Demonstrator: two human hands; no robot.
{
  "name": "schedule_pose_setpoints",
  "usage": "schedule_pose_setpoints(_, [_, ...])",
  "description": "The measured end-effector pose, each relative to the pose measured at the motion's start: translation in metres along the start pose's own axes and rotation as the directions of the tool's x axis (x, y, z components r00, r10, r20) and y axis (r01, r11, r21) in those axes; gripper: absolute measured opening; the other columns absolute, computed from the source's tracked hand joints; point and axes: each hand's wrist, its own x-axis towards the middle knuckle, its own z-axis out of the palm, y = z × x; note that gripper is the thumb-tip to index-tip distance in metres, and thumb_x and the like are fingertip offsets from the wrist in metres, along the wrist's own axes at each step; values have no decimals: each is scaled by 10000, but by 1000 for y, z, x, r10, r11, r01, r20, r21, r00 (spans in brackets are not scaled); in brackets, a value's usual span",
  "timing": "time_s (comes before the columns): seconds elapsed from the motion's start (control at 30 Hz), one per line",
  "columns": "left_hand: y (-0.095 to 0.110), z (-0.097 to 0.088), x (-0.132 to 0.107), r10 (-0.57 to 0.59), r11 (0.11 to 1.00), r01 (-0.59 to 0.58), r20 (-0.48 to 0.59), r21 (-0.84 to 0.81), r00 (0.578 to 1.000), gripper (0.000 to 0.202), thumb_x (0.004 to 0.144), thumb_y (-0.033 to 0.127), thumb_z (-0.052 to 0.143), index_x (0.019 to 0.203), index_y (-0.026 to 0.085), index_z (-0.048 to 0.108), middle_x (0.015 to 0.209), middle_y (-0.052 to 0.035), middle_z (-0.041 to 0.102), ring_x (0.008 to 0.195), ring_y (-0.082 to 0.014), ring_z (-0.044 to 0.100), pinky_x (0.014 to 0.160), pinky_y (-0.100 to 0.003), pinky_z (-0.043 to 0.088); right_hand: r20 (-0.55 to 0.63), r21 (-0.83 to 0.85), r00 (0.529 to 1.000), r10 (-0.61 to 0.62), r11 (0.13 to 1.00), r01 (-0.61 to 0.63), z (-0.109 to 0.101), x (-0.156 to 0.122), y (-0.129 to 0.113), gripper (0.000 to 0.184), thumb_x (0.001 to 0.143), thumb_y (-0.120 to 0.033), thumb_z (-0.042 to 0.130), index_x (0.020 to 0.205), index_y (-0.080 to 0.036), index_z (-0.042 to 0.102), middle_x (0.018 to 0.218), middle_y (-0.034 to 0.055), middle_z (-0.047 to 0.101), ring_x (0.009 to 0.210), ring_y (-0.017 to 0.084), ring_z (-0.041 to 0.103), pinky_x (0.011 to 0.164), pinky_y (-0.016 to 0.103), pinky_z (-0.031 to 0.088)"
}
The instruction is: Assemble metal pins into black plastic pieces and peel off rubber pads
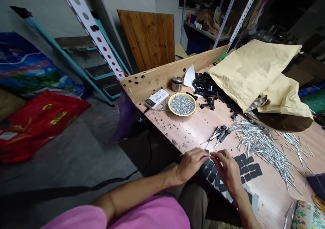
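Note:
My left hand (192, 163) and my right hand (226, 169) meet at the table's near edge, fingertips pinched together. The end of a thin metal rod (181, 155) shows to the left of my left hand, which is closed around it. Whatever my right fingertips pinch at the other end is too small to make out. Under and beside my hands lie black rounded-square pads (247, 169) in rows on a backing sheet. Just beyond are a few black plastic pieces with rods (220, 133). A pile of loose metal rods (262, 147) spreads to the right.
A yellow bowl of small metal parts (182, 104) stands beyond, near a white box (156, 98) and a lidded metal tin (177, 84). Black plastic parts (207, 87) spill beside a large paper sack (254, 70). A wooden board (157, 71) edges the table's back.

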Motion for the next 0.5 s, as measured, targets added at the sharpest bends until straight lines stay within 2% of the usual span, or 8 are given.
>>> schedule_pose_setpoints(0.03, [-8,-3,2,-115,991,113,-17,-76,993,111,821,203,571,773,162,663,746,-47,684,709,-143,615,674,-257,491,6,88,1000,22,996,-23,9,9,4,311,925,-403,422,1056,-207,626,773,45,632,642,149,597,571,231,449])
schedule_pose_setpoints(0.07, [-16,-7,5,-250,955,242,-25,-173,968,120,802,238,592,734,157,650,700,-37,669,650,-130,598,616,-239,478,8,156,999,42,987,-43,20,20,9,320,923,-397,426,1098,-198,605,793,47,646,661,154,610,586,235,463])
schedule_pose_setpoints(0.13, [-27,-17,8,-505,794,468,8,-388,863,190,757,330,627,726,142,628,616,-6,619,488,-84,509,468,-203,401,8,180,998,66,981,-66,43,43,19,303,930,-343,411,1100,-187,607,833,59,659,701,166,623,615,248,476])
schedule_pose_setpoints(0.2, [-34,-28,11,-661,598,585,75,-547,747,309,701,415,662,799,124,625,556,35,551,366,-33,360,368,-179,265,33,66,998,60,996,-62,65,66,24,279,928,-256,394,1057,-192,634,888,76,655,756,179,620,640,259,471])
schedule_pose_setpoints(0.27, [-37,-37,14,-723,475,622,127,-622,679,450,637,450,708,924,113,626,543,61,509,335,-4,272,351,-171,170,123,-94,992,34,995,-22,82,85,22,278,908,-170,406,1064,-210,632,935,80,647,800,188,606,650,261,457])
schedule_pose_setpoints(0.37, [-40,-46,18,-758,390,658,181,-644,627,593,592,450,743,1055,104,612,535,75,474,333,9,240,360,-171,105,279,-268,960,14,961,64,94,105,14,252,860,-97,458,979,-222,641,926,79,641,822,200,581,647,264,430])
schedule_pose_setpoints(0.5, [-43,-51,23,-799,322,705,218,-632,561,607,609,424,739,1098,89,608,527,83,443,334,14,220,364,-177,72,329,-295,943,44,954,59,99,115,11,201,803,-31,482,799,-179,618,872,102,635,804,208,569,649,277,418])
